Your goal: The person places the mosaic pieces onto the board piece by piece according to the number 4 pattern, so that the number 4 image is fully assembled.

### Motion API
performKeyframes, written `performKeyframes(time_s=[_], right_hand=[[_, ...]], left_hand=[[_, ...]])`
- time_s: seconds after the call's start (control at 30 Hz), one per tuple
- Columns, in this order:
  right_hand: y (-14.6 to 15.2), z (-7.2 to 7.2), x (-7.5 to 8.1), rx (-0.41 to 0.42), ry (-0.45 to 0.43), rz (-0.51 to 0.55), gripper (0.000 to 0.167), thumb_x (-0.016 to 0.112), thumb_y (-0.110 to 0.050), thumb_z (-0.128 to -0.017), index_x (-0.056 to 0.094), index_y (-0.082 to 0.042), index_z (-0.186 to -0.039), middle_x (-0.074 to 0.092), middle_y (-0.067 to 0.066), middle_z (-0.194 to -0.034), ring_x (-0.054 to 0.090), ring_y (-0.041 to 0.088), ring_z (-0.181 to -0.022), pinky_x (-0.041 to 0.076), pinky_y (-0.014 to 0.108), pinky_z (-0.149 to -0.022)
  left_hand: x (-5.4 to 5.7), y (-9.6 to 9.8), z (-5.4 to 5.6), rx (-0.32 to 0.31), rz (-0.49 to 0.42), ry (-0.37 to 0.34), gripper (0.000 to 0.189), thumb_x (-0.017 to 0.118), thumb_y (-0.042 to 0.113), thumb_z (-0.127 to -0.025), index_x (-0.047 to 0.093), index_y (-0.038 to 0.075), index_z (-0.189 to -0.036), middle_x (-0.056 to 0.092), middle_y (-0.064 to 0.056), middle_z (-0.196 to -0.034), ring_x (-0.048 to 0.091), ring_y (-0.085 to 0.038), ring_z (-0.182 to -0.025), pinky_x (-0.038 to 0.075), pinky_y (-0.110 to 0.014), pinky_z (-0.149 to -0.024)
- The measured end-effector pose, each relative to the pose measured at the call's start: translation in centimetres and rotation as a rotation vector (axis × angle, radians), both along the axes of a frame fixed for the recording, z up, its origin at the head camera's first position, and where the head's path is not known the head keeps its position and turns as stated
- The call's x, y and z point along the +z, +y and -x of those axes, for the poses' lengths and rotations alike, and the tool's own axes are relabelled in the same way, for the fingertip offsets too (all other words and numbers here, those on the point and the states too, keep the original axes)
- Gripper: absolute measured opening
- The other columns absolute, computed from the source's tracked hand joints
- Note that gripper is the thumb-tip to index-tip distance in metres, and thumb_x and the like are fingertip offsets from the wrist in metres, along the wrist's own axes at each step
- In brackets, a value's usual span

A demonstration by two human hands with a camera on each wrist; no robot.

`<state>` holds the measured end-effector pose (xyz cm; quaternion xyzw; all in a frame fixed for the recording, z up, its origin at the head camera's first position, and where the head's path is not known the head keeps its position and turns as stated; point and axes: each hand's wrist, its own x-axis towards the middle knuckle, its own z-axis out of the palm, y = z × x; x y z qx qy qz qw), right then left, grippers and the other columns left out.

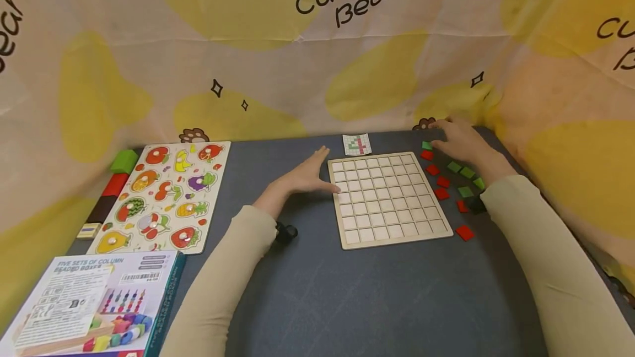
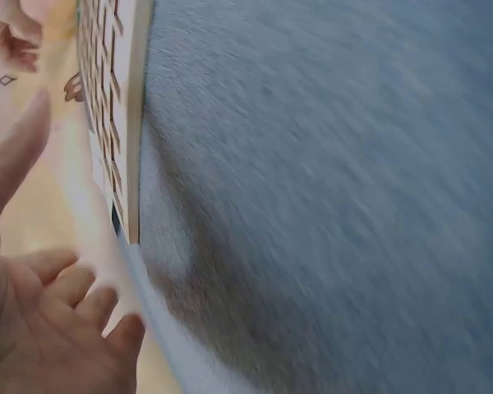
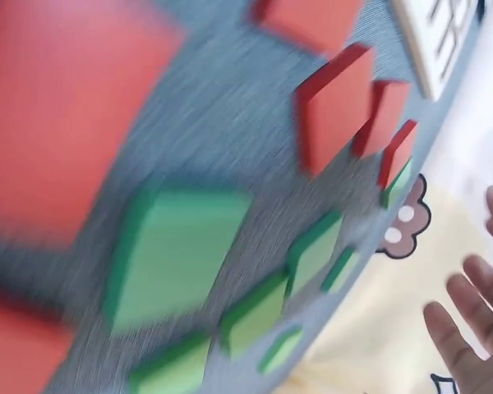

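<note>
A square wooden grid board (image 1: 392,200) lies on the dark table with bare cells. My left hand (image 1: 305,175) is at its left edge, fingers spread and thumb tip right at the rim; in the left wrist view the palm (image 2: 57,328) holds nothing. Over the far right side of the table is my right hand (image 1: 461,139), fingers extended, close to a green tile (image 1: 426,145). Beneath and around it lie several more green tiles (image 1: 467,172) and red tiles (image 1: 442,182). The right wrist view shows its fingers (image 3: 452,336) apart with nothing between them.
Behind the board is a small pattern card (image 1: 357,145) with green and red squares. At left lie a fruit puzzle board (image 1: 163,197), a bead-set box (image 1: 94,302) and a row of coloured blocks (image 1: 115,183). A printed cloth (image 1: 278,59) closes off the back and sides.
</note>
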<state>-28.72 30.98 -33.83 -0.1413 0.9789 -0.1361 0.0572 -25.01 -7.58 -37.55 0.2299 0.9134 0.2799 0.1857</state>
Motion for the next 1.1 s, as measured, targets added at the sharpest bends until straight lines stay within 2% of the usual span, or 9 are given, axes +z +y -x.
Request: performKeyframes(time_s=[0.17, 0.3, 0.47, 0.77, 1.1], right_hand=[[-0.3, 1.0, -0.7, -0.036, -0.07, 0.112, 0.043, 0.059, -0.014, -0.098, 0.052, 0.004, -0.137, 0.043, 0.031, -0.147, 0.046, 0.05, -0.126, 0.042, 0.064, -0.101], [0.2, 1.7, -1.5, -0.082, -0.107, 0.153, 0.041, 0.058, -0.013, -0.098, 0.054, 0.006, -0.134, 0.047, 0.033, -0.144, 0.047, 0.051, -0.127, 0.04, 0.064, -0.104], [1.1, 2.2, -2.1, -0.098, -0.117, 0.159, 0.037, 0.057, -0.008, -0.098, 0.056, 0.008, -0.131, 0.054, 0.035, -0.135, 0.049, 0.051, -0.125, 0.04, 0.064, -0.105], [0.8, 2.6, -2.6, -0.088, -0.151, 0.119, 0.039, 0.053, -0.009, -0.1, 0.054, 0.007, -0.135, 0.052, 0.034, -0.138, 0.046, 0.052, -0.127, 0.039, 0.065, -0.106], [0.3, 2.8, -3.1, -0.141, -0.16, 0.126, 0.038, 0.059, -0.01, -0.098, 0.057, 0.009, -0.13, 0.054, 0.034, -0.134, 0.049, 0.05, -0.123, 0.044, 0.062, -0.102]], left_hand=[[-0.4, 0.5, 0.1, -0.034, -0.028, -0.078, 0.105, 0.078, 0.037, -0.084, 0.012, 0.006, -0.16, 0.007, -0.013, -0.169, 0.01, -0.03, -0.157, 0.018, -0.048, -0.128], [-0.7, 0.7, 0.0, -0.035, -0.019, -0.093, 0.111, 0.084, 0.032, -0.079, 0.013, 0.006, -0.16, 0.008, -0.012, -0.169, 0.012, -0.03, -0.157, 0.018, -0.046, -0.128], [-1.0, 1.0, 0.0, -0.056, 0.029, -0.06, 0.115, 0.086, 0.032, -0.077, 0.01, 0.005, -0.16, 0.006, -0.013, -0.169, 0.011, -0.029, -0.157, 0.018, -0.045, -0.128], [-1.0, 1.1, 0.0, -0.06, 0.108, -0.024, 0.117, 0.086, 0.037, -0.076, 0.011, 0.006, -0.16, 0.007, -0.011, -0.169, 0.011, -0.028, -0.157, 0.019, -0.044, -0.128], [-0.8, 1.4, 0.1, -0.049, 0.18, -0.004, 0.118, 0.086, 0.04, -0.075, 0.012, 0.006, -0.16, 0.007, -0.01, -0.169, 0.013, -0.031, -0.157, 0.02, -0.047, -0.127]])
